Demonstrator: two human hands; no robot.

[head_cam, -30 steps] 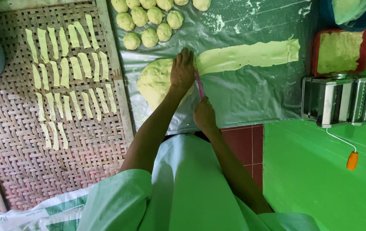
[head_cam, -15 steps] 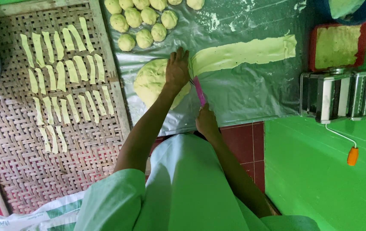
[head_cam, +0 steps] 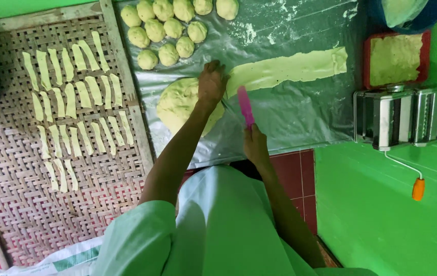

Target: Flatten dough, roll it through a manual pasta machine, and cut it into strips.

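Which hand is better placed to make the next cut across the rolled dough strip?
Probably the right hand: it already grips the pink cutter, whose blade lies just below the near end of the dough strip. The left hand is empty, pressing at that end beside the dough mound.

We see a bright green floor at four o'clock, dark red tiles near centre, and a woven bamboo tray at eight o'clock.

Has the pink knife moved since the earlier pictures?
Yes. The pink knife in the right hand has drawn back from the dough strip, toward the person.
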